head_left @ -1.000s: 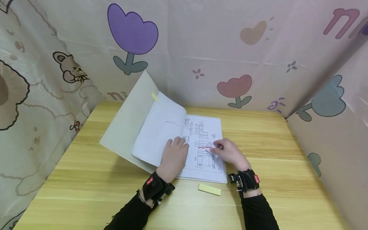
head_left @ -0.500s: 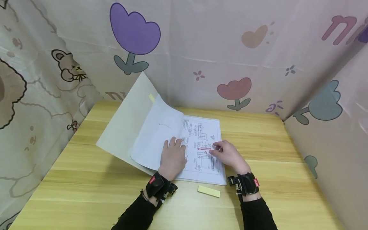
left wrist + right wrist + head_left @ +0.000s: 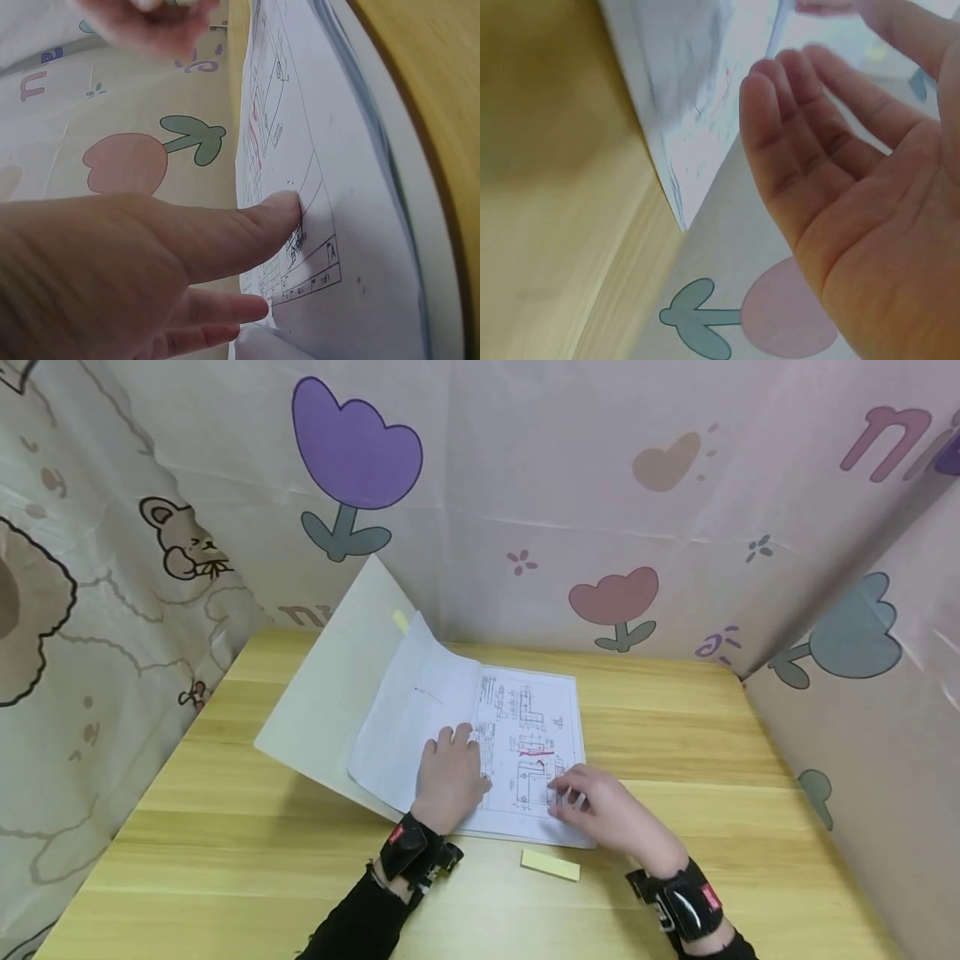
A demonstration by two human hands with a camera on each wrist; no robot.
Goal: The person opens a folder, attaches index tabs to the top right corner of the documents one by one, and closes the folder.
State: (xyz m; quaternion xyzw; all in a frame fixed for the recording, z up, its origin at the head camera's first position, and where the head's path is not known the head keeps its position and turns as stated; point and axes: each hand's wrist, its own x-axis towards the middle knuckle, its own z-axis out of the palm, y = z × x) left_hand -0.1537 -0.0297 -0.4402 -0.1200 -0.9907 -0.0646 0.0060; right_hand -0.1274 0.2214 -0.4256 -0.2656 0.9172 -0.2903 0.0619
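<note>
A booklet of technical drawings lies spread on the table, its right page (image 3: 528, 710) printed with line drawings and marked in red. My left hand (image 3: 450, 777) rests across the fold, fingers extended, pressing the turned white sheet (image 3: 397, 702); in the left wrist view the thumb (image 3: 262, 221) touches the printed page. Over the lower right of that page hovers my right hand (image 3: 607, 806), fingers loosely bent and holding nothing, as its bare palm (image 3: 877, 202) shows in the right wrist view. The pale cover (image 3: 330, 685) stands tilted up at the left.
A yellow sticky-note pad (image 3: 550, 865) lies on the wooden table (image 3: 187, 827) just in front of the booklet. One yellow tab (image 3: 402, 621) sticks out near the top of the turned sheet. A printed curtain (image 3: 480, 460) hangs behind the table and along both sides.
My right hand has moved away from the middle of the printed page, down and to the right toward its lower corner. The left hand stays on the booklet, its fingers spreading slightly.
</note>
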